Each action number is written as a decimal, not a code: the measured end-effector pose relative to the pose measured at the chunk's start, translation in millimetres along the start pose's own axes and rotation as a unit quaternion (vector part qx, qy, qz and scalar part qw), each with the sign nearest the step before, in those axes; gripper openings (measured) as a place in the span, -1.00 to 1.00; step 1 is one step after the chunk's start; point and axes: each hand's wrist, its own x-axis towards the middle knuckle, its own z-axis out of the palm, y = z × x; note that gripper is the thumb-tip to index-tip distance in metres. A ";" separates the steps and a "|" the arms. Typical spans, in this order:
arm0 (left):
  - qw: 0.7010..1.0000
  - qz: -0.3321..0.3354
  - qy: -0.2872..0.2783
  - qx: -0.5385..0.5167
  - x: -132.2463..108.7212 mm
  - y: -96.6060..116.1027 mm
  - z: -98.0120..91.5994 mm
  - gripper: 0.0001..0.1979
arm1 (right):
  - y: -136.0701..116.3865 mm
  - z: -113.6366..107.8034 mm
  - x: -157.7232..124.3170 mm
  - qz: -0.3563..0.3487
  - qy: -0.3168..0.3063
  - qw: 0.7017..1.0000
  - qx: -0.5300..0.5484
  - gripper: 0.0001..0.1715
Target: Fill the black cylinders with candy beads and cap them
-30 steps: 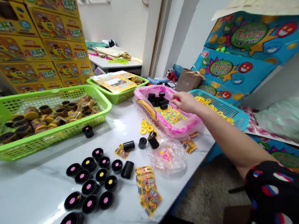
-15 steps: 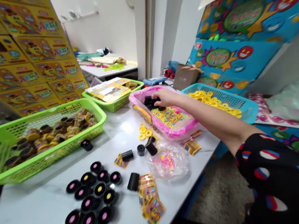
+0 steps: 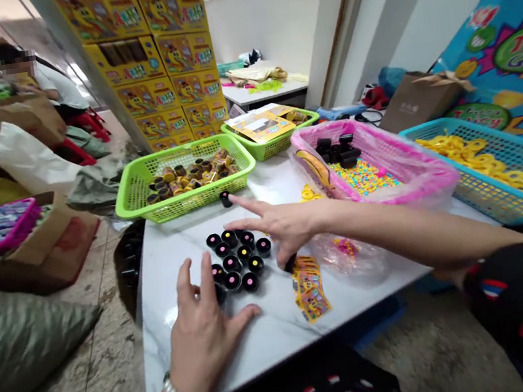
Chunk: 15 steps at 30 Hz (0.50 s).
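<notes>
Both hands are open and hold nothing. The left hand [image 3: 203, 337] rests, fingers spread, on the table [image 3: 270, 324], just below the cluster of black caps [image 3: 236, 261]. The right hand [image 3: 285, 228] hangs flat beside the cluster, thumb just beside a black cylinder [image 3: 290, 262]. A green basket [image 3: 185, 210] stands beyond the caps.

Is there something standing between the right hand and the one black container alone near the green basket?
Nothing visible stands there. The right hand reaches toward the black container, and only a short stretch of white marble tabletop lies between them.
</notes>
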 end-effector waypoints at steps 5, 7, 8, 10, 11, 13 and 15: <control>0.998 0.004 -0.058 0.020 21.2 0.7 -0.8 0.19 | 4.3 13.6 31.7 -0.004 -0.079 0.997 -0.006 0.59; 0.997 -0.002 -0.079 0.011 31.4 1.6 -0.4 0.21 | 0.0 18.1 38.6 0.021 -0.085 0.996 -0.027 0.59; 0.996 -0.006 -0.091 0.000 37.0 1.8 0.0 0.22 | -2.3 20.2 41.3 0.032 -0.086 0.995 -0.038 0.57; 0.993 -0.012 -0.117 -0.031 48.3 0.1 2.1 0.21 | -6.1 24.2 45.8 0.033 -0.070 0.995 -0.058 0.45; 0.990 -0.014 -0.129 -0.047 53.7 -2.5 4.4 0.21 | -7.1 26.1 47.7 0.022 -0.053 0.996 -0.067 0.36; 0.989 -0.020 -0.134 -0.065 63.7 -12.7 13.5 0.17 | -6.4 29.6 51.5 -0.004 -0.016 0.997 -0.074 0.21; 0.990 -0.032 -0.113 -0.078 72.9 -28.4 28.7 0.11 | -2.3 32.2 54.8 -0.011 0.007 0.997 -0.072 0.12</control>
